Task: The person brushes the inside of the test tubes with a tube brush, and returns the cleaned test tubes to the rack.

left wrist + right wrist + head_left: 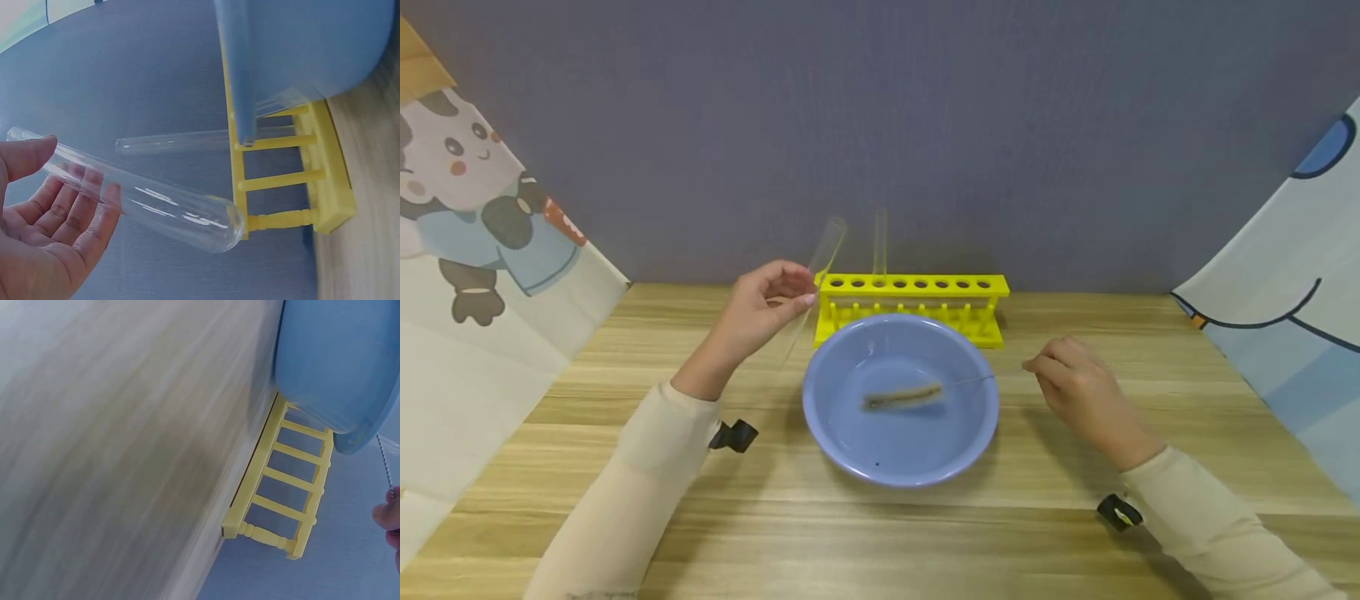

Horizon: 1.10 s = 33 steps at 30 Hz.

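My left hand (760, 312) holds a clear glass test tube (169, 203) between thumb and fingers, tilted, left of the basin and beside the rack's left end. In the left wrist view the tube's rounded end points away from the palm. Right of the basin, my right hand (1086, 396) pinches the twisted wire handle of a test tube brush (902, 397). The brush's bristled head, slightly blurred, is over the inside of the blue basin (898, 479). Only the fingertips and some wire (385, 464) show in the right wrist view.
Behind the basin stands a yellow test tube rack (917, 286) with a row of holes and pegs. Another clear test tube (881, 242) stands upright in it. A grey-blue panel (925, 125) rises at the back of the wooden table (887, 542).
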Available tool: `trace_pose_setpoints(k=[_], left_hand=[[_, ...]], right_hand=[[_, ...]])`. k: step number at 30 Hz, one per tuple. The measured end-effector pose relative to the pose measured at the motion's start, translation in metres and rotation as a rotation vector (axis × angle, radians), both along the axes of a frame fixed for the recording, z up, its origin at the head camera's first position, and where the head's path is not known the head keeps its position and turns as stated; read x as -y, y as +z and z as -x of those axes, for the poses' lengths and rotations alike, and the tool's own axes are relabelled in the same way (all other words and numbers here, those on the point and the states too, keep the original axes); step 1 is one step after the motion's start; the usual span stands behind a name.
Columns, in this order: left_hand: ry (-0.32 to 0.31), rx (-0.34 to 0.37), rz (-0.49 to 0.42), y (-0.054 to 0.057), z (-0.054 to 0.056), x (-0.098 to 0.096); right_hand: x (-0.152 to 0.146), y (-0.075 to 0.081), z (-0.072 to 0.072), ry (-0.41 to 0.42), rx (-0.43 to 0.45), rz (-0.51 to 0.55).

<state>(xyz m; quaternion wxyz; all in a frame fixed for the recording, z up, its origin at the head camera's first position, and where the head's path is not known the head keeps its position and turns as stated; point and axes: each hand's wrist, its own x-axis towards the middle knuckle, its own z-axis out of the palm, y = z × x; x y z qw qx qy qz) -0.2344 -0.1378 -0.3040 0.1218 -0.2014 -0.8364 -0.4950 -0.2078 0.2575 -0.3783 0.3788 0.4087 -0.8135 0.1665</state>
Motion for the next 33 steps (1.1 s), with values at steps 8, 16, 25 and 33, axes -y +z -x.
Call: trace_pose_setpoints(k=[8,16,25,33], left_hand=[[0.026,0.016,-0.052,0.012,0.016,-0.005],[0.070,-0.029,-0.223,0.019,0.037,-0.011],[0.106,-0.012,-0.373,0.022,0.060,-0.018],[0.119,0.053,-0.372,0.025,0.082,-0.028]], right_hand=[[0.007,-0.003,0.003,0.012,-0.026,0.026],[0.011,-0.004,0.003,-0.003,-0.026,0.008],[0.016,-0.006,0.006,0.013,-0.021,-0.013],[0.017,-0.008,0.009,0.026,-0.039,-0.014]])
